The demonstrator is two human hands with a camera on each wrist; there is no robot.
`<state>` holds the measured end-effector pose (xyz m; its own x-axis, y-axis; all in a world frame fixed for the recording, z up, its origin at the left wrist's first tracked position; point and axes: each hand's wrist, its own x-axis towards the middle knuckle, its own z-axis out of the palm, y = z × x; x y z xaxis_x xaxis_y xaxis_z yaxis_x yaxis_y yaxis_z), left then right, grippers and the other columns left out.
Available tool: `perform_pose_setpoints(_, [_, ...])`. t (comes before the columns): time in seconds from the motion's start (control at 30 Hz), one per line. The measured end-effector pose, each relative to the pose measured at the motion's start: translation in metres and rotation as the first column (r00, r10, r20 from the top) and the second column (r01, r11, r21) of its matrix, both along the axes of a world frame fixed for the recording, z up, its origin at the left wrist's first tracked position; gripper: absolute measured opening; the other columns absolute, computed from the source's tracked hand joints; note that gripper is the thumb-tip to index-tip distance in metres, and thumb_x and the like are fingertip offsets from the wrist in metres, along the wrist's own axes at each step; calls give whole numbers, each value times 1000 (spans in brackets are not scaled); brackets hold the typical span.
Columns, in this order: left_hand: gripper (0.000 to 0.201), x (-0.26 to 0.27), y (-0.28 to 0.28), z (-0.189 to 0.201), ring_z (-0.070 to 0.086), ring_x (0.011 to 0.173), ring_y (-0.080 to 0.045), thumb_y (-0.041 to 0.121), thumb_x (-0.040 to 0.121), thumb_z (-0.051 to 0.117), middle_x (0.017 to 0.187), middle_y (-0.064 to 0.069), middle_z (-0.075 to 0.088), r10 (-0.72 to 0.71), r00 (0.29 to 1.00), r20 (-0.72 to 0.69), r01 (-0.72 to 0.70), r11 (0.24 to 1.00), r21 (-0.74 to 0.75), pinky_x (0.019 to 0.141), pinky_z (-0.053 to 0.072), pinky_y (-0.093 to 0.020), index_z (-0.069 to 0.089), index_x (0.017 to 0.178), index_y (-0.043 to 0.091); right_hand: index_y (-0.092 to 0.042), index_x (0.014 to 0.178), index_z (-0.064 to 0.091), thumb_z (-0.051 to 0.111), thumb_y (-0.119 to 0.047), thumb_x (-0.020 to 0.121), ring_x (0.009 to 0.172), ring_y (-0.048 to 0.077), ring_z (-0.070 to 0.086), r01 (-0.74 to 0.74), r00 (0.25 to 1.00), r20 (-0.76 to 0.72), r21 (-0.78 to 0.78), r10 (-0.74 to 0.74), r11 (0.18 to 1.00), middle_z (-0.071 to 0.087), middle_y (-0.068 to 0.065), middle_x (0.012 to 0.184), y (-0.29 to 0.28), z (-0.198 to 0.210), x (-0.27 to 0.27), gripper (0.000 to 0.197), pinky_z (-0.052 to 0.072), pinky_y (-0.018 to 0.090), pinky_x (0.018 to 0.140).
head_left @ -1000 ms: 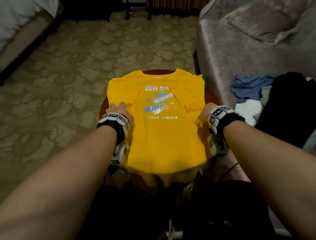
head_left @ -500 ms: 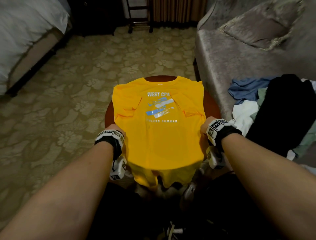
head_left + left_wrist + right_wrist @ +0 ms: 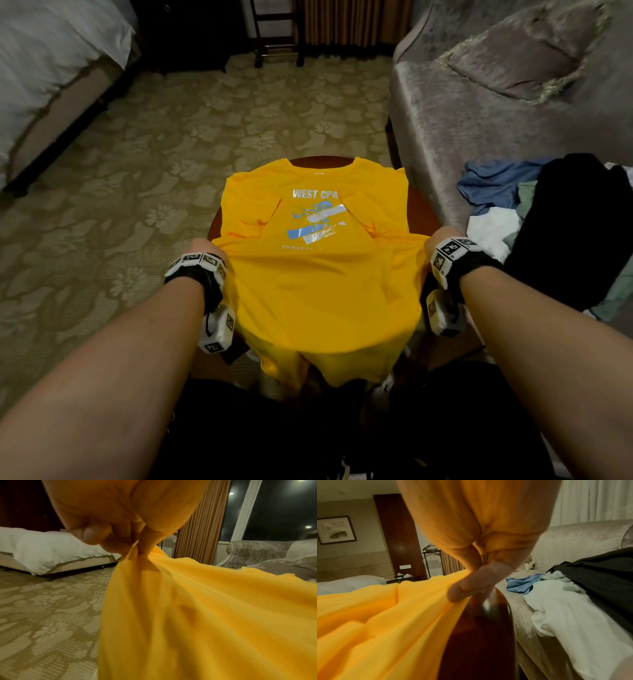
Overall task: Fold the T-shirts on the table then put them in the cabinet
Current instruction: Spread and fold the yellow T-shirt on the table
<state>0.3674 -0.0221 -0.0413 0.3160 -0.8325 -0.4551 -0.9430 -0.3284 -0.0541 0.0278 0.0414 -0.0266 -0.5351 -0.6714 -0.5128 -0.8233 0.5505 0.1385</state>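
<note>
The head view looks forward and down over both forearms at the round table (image 3: 423, 219), while each wrist view peers close along its own hand (image 3: 120, 524) (image 3: 481, 555), all three sharing the yellow shirt (image 3: 318, 291) and sofa (image 3: 479, 102).

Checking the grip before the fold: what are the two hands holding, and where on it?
Both hold the yellow T-shirt: the left hand pinches its left side edge, the right hand its right side edge, around mid-length.
</note>
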Motion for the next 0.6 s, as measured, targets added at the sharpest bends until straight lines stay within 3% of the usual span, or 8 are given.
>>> perform_pose_setpoints(0.1, [27, 5, -14, -5, 60, 100, -28, 12, 90, 59, 94, -7, 54, -60, 997, 50, 59, 998, 32, 86, 51, -34, 61, 115, 3, -5, 145, 30, 49, -13, 97, 135, 41, 33, -95, 994, -49, 108, 100, 990, 29, 19, 150, -11, -8, -6, 52, 35, 50, 106])
perform_pose_setpoints(0.17, [17, 5, -29, -11, 54, 73, -19, 14, 94, 54, 79, -6, 47, 64, 983, -173, -79, 993, -82, 76, 48, -23, 64, 103, 2, -6, 146, 29, 53, -16, 95, 134, 42, 34, -79, 997, 26, 55, 78, 995, 28, 19, 151, -24, -11, -11, 57, 40, 47, 97])
perform_pose_setpoints(0.27, [31, 5, -53, -20, 39, 57, -20, 12, 100, 42, 70, -10, 43, 187, 867, -462, -326, 914, -242, 71, 38, -34, 46, 71, 3, -11, 126, 53, 47, -25, 99, 122, 29, 50, 10, 992, 126, -137, 7, 991, 51, 9, 135, -43, -12, -10, 32, 41, 35, 83])
perform_pose_setpoints(0.33, [24, -2, -66, -18, 58, 73, -33, 15, 101, 38, 87, -18, 60, 209, 738, -642, -449, 861, -237, 77, 48, -38, 55, 99, -3, -12, 121, 57, 39, -27, 103, 117, 25, 53, 105, 979, 201, -343, -36, 934, 57, 8, 127, -59, -11, -16, 30, 40, 29, 87])
perform_pose_setpoints(0.4, [33, -10, -76, -16, 65, 83, -30, 20, 102, 39, 103, -15, 64, 177, 599, -781, -530, 818, -222, 82, 53, -40, 50, 130, 6, -7, 124, 54, 42, -20, 100, 113, 30, 54, 351, 895, 430, -518, -117, 780, 56, 15, 127, -70, -8, -18, 29, 41, 32, 87])
perform_pose_setpoints(0.43, [38, -12, -79, -16, 64, 92, -29, 24, 101, 43, 114, -14, 62, 151, 592, -792, -518, 824, -230, 84, 53, -39, 47, 136, 10, -7, 126, 50, 45, -18, 99, 109, 30, 55, 444, 852, 506, -556, -138, 703, 55, 17, 127, -72, -8, -17, 30, 41, 33, 83])
perform_pose_setpoints(0.5, [52, -11, -82, -19, 53, 121, -32, 30, 97, 53, 141, -9, 47, 68, 677, -733, -401, 869, -289, 97, 48, -43, 38, 144, 16, -12, 137, 38, 51, -17, 96, 110, 29, 54, 509, 805, 577, -551, -139, 661, 51, 14, 132, -75, -9, -15, 44, 37, 30, 79])
perform_pose_setpoints(0.6, [69, 0, -80, -36, 43, 129, -38, 31, 90, 64, 147, -15, 40, 31, 827, -561, -222, 935, -276, 102, 42, -49, 30, 147, 12, -10, 136, 39, 60, -23, 91, 115, 32, 52, 408, 848, 504, -429, -161, 806, 47, 12, 136, -76, -26, -21, 52, 43, 34, 88])
